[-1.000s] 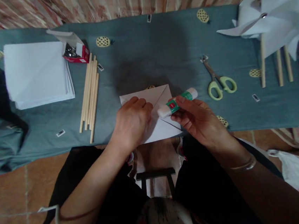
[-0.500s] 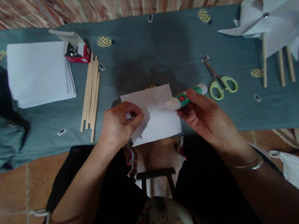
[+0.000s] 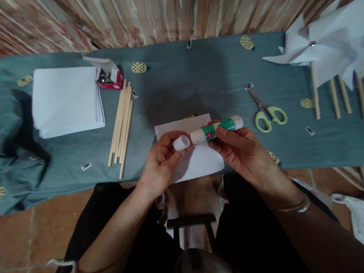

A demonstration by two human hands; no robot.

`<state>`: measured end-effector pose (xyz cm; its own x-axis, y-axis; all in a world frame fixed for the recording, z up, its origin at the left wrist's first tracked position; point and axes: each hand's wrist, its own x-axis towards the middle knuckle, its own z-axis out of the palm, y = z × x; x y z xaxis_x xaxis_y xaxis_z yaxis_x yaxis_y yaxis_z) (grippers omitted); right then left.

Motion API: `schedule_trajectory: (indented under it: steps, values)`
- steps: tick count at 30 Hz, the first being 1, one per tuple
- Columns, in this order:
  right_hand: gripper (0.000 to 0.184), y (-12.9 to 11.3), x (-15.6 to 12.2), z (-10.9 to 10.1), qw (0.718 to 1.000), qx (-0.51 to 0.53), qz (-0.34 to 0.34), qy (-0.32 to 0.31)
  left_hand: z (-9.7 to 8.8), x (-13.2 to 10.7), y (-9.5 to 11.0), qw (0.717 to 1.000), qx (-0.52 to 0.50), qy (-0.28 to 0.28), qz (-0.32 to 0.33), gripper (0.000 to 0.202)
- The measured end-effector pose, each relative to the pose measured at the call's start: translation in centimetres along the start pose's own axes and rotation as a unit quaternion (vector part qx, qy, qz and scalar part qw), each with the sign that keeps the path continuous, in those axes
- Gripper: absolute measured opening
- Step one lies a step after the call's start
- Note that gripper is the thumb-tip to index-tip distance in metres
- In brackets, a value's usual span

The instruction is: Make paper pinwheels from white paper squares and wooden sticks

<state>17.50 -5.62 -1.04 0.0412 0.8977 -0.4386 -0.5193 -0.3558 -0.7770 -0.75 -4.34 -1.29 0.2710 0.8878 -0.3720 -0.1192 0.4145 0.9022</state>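
My right hand [image 3: 239,148] is closed round a green and white glue stick [image 3: 216,129], held nearly level and pointing left. Between the fingers of my left hand [image 3: 163,157] is a small white cap [image 3: 181,143], its hollow end facing the glue stick. A narrow gap separates cap and stick. Below both hands lies a square white sheet of paper [image 3: 200,162] at the table's front edge, with a crease visible at its upper right corner. My hands cover part of the sheet.
On the left are a stack of white paper [image 3: 65,100], a red box of metal pieces [image 3: 108,77] and several wooden sticks [image 3: 121,129]. Green-handled scissors [image 3: 268,113] lie to the right. Paper pinwheels [image 3: 327,45] on sticks rest at the far right of the cloth-covered table [image 3: 196,79].
My hands have come together above the paper. The glue stick has moved left, and the cap now shows in my left fingers. The view has tilted up slightly.
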Motion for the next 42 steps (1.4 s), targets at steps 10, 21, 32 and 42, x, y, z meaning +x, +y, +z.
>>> schedule_trajectory:
  steps: [10,21,32,42]
  values:
    - [0.021,0.7,0.1,0.4,1.0,-0.027,-0.015,0.004,-0.2,-0.2,0.2,1.0,0.02,-0.015,0.015,0.033]
    - [0.026,0.9,-0.1,1.0,0.999,-0.051,-0.008,0.017,-0.6,-0.8,-0.3,0.978,0.166,-0.049,0.113,0.029]
    - [0.032,1.8,0.6,1.7,0.999,-0.022,0.015,0.035,-1.5,-0.9,-0.6,0.838,0.435,-0.006,0.329,0.032]
    - [0.029,1.8,0.6,1.8,0.971,-0.211,-0.11,-0.015,-4.3,-0.5,0.6,0.922,0.306,0.088,0.219,0.029]
